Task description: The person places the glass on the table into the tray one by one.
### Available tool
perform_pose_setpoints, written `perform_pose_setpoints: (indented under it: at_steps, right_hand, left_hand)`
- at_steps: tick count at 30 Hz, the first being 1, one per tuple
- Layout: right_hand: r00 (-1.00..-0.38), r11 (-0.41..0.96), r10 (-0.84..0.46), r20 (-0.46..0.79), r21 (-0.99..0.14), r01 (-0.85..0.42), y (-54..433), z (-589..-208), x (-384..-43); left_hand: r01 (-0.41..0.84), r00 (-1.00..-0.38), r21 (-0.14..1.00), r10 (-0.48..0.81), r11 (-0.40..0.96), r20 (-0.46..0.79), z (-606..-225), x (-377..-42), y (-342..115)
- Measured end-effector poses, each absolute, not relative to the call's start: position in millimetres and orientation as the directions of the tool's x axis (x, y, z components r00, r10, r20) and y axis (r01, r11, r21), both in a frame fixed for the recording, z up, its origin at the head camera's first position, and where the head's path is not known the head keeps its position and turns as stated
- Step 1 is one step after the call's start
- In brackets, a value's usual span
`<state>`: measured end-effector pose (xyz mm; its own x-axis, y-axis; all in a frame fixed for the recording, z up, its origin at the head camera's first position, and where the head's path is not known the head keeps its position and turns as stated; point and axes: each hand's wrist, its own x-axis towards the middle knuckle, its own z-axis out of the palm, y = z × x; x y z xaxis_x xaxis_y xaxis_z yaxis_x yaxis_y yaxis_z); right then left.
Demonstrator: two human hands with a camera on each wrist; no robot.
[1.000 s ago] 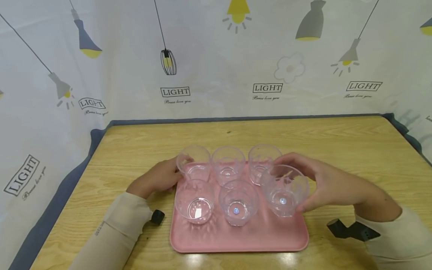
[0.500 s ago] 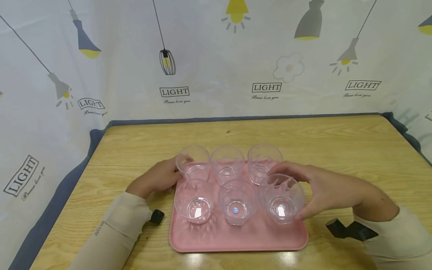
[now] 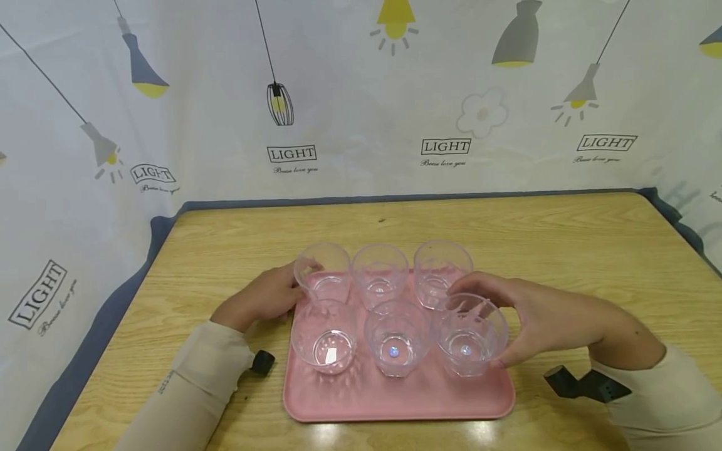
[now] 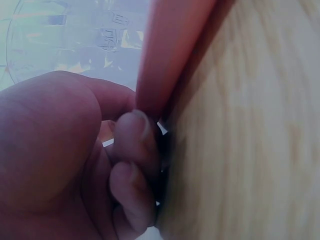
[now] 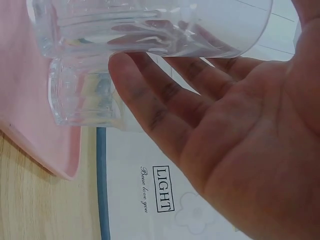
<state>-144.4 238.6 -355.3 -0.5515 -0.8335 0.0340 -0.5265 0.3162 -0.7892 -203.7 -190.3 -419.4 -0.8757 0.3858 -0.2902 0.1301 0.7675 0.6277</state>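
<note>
On the pink tray (image 3: 395,401) stand clear plastic cups in two rows of three, all upright. My right hand (image 3: 549,319) holds the front right cup (image 3: 470,335), thumb at its near side and fingers round its far side. Seen from the right wrist, the fingers (image 5: 160,107) lie against this cup's wall. The left hand (image 3: 271,294) grips the tray's left edge beside the back left cup (image 3: 324,269). In the left wrist view, curled fingertips (image 4: 132,142) touch the tray's rim (image 4: 172,55); part of that grip is hidden.
The front middle cup (image 3: 397,338) is close to the held cup, and the back right cup (image 3: 442,269) stands behind it. Under the tray is a wooden table (image 3: 564,244). A lamp-print cloth (image 3: 361,94) hangs behind and at the sides.
The right hand has brought the front right cup a little left and toward the person, down beside the front middle cup. The left hand and the tray have stayed in place.
</note>
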Motion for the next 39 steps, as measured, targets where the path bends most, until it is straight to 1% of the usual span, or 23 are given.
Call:
perform_pose_setpoints:
  at_steps: [5,7,8,15,21,39]
  right_hand:
    - [-0.537,0.297,-0.842,0.054,-0.785,-0.544,238.6,-355.5,-144.8]
    - [-0.549,0.311,-0.835,0.041,-0.787,-0.532,238.7,-355.9,-145.2]
    - [-0.544,0.305,-0.838,0.049,-0.784,-0.541,239.0,-356.6,-145.9]
    - [-0.564,0.326,-0.826,0.03,-0.79,-0.519,238.6,-358.8,-146.7]
    - [-0.556,0.313,-0.83,0.047,-0.786,-0.533,238.1,-358.5,-146.0]
    - [-0.566,0.334,-0.823,0.046,-0.767,-0.548,238.4,-360.3,-147.4]
  left_hand:
    - [0.127,-0.876,0.627,0.383,0.769,-0.292,-419.8,-204.0,-189.8]
    - [0.126,-0.876,0.627,0.383,0.768,-0.293,-419.7,-204.0,-189.7]
    - [0.127,-0.876,0.627,0.384,0.769,-0.292,-419.6,-203.9,-189.6]
    - [0.128,-0.876,0.63,0.385,0.766,-0.291,-418.4,-203.3,-189.2]
    - [0.131,-0.874,0.629,0.388,0.766,-0.291,-418.3,-203.3,-189.0]
    - [0.118,-0.879,0.627,0.375,0.77,-0.294,-418.4,-203.9,-189.3]
